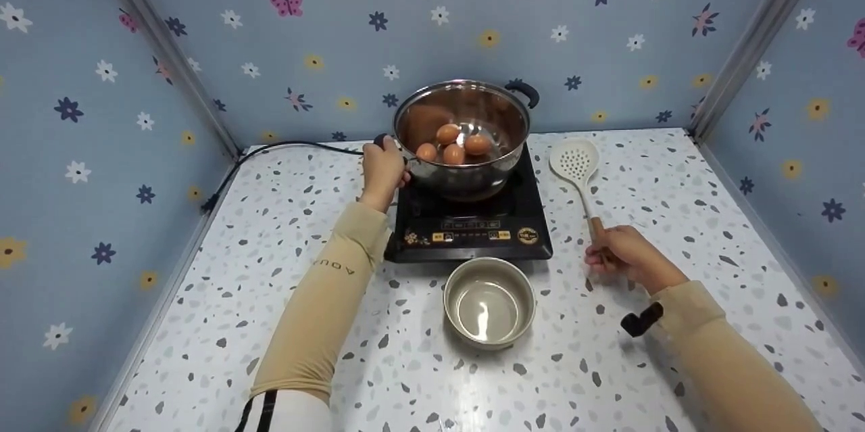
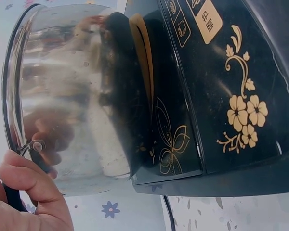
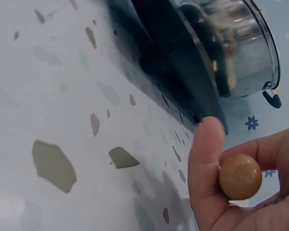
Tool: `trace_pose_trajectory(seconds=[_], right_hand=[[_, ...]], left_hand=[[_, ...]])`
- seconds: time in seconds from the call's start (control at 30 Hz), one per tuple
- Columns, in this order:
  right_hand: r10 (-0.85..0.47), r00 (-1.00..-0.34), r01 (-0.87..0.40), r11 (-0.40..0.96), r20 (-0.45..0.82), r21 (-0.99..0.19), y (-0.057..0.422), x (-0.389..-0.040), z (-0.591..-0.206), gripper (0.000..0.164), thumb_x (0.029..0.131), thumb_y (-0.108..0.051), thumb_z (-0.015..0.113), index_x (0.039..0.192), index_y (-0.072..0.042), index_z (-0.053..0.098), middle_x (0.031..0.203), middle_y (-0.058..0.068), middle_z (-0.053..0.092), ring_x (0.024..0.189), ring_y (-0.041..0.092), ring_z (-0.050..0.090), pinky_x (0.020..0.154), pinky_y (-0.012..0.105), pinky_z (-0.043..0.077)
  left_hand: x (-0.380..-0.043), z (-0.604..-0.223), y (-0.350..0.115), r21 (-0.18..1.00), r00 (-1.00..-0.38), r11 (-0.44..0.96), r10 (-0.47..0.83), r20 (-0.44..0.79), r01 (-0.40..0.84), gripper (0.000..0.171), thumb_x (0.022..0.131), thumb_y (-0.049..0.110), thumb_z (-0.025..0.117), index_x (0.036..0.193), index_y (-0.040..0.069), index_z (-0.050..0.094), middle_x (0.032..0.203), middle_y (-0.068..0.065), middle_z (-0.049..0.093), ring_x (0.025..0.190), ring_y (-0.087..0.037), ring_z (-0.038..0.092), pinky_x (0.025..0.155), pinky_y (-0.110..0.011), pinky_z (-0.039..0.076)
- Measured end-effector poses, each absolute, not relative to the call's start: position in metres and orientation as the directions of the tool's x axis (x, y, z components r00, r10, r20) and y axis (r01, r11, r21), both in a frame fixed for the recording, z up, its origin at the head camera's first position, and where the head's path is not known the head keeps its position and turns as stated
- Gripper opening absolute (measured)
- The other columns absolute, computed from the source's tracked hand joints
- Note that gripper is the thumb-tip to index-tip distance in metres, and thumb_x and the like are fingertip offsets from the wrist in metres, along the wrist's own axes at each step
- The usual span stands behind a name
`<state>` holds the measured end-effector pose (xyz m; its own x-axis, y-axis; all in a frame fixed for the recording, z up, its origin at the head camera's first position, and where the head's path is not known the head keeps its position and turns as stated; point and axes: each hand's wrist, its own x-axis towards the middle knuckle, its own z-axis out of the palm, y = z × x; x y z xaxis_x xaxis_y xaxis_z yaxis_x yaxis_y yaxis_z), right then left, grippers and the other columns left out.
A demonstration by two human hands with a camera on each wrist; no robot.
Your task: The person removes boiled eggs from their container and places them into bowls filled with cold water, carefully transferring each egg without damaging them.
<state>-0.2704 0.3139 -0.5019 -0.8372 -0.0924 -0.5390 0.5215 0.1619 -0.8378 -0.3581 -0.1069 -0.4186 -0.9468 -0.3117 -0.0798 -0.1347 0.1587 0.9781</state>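
Observation:
My left hand [image 1: 382,165] grips the dark left handle of a steel pot [image 1: 466,178]; the left wrist view shows the fingers [image 2: 36,185] curled at that handle, just under the rim. Several brown eggs [image 1: 477,144] lie at the bottom of the pot, which stands on a black induction cooker [image 1: 466,243]. To the right of the cooker, my right hand [image 1: 625,253] holds a white skimmer [image 1: 574,160] by its wooden handle. Its perforated head points away from me, over the table. In the right wrist view the round handle end [image 3: 240,176] shows between thumb and fingers.
A beige bowl [image 1: 490,307] stands on the speckled table [image 1: 270,324] in front of the cooker. A black cord [image 1: 290,143] runs from behind the cooker to the left wall. Flowered panels [image 1: 446,19] enclose the table at the back and both sides.

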Motion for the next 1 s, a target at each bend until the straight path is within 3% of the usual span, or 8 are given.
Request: trace_pose_trajectory(seconds=[0.4, 0.63, 0.83, 1.0], right_hand=[[-0.024, -0.839, 0.537, 0.124, -0.544, -0.834, 0.318, -0.269, -0.500, 0.015, 0.106, -0.007, 0.046, 0.109, 0.004, 0.056, 0.067, -0.001, 0.058, 0.052, 0.007, 0.050, 0.050, 0.022, 0.045], [-0.009, -0.847, 0.524, 0.146, -0.531, -0.839, 0.324, -0.268, -0.504, 0.042, 0.117, -0.035, 0.045, 0.089, -0.008, 0.060, 0.062, -0.005, 0.053, 0.050, 0.007, 0.046, 0.048, 0.023, 0.040], [-0.015, -0.862, 0.499, 0.146, -0.507, -0.854, 0.328, -0.263, -0.508, 0.046, 0.117, -0.043, 0.045, 0.088, -0.011, 0.059, 0.063, -0.008, 0.052, 0.051, 0.005, 0.045, 0.048, 0.023, 0.039], [0.000, -0.885, 0.458, 0.186, -0.466, -0.869, 0.330, -0.259, -0.506, 0.045, 0.116, -0.047, 0.048, 0.092, -0.010, 0.061, 0.064, -0.009, 0.053, 0.052, 0.004, 0.045, 0.049, 0.022, 0.038]], left_hand=[[-0.357, -0.419, -0.111, 0.979, -0.963, 0.174, -0.262, -0.058, -0.106, 0.038, 0.120, 0.031, 0.033, 0.134, -0.003, 0.045, 0.070, -0.003, 0.057, 0.048, -0.010, 0.051, 0.053, -0.025, 0.045], [-0.359, -0.422, -0.113, 0.975, -0.965, 0.193, -0.253, -0.060, -0.111, 0.039, 0.119, 0.029, 0.031, 0.135, -0.004, 0.045, 0.075, -0.005, 0.056, 0.052, -0.010, 0.050, 0.054, -0.025, 0.043], [-0.361, -0.424, -0.115, 0.972, -0.967, 0.206, -0.246, -0.059, -0.112, 0.041, 0.119, 0.028, 0.031, 0.134, -0.006, 0.048, 0.086, -0.007, 0.056, 0.064, -0.014, 0.056, 0.057, -0.025, 0.042], [-0.365, -0.424, -0.118, 0.974, -0.971, 0.204, -0.233, -0.048, -0.097, 0.038, 0.118, 0.027, 0.031, 0.128, -0.004, 0.051, 0.082, -0.006, 0.056, 0.063, -0.014, 0.058, 0.053, -0.023, 0.042]])
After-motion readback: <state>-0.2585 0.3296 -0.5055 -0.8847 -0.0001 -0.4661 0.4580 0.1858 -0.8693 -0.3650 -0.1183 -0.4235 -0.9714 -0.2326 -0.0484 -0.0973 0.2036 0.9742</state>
